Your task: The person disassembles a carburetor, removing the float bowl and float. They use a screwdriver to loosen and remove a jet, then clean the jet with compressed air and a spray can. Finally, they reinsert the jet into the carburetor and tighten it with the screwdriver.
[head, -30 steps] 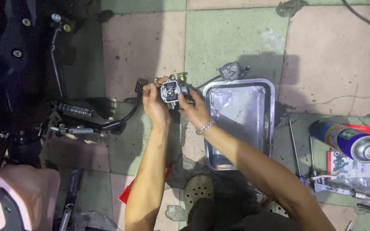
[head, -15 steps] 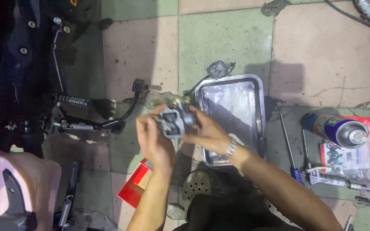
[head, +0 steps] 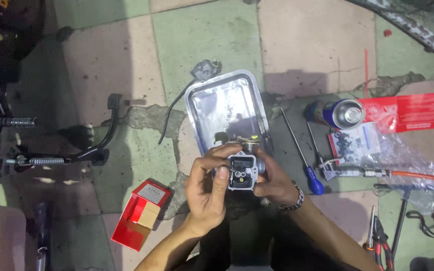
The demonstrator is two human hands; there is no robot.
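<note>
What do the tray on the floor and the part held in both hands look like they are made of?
Tray: likely polished sheet metal, silvery, reflecting light, with a rolled rim. Held part: seemingly cast metal, dull grey, with small brass-coloured fittings inside; the left hand and right hand hide its sides.

Both forearms are reaching up from the bottom edge and converging at the middle. The left hand (head: pixel 208 185) is curling inward, palm turned toward the right, with its thumb lying across the front and its fingers wrapping round behind — a firm, closed grasp on the carburetor (head: pixel 242 171). The right hand (head: pixel 273 183) is cupping the same piece from the opposite side, fingers bent and mostly hidden, wrist cocked slightly — and wearing a beaded bracelet (head: pixel 293 201). Both elbows are bending, arms bare.
</note>
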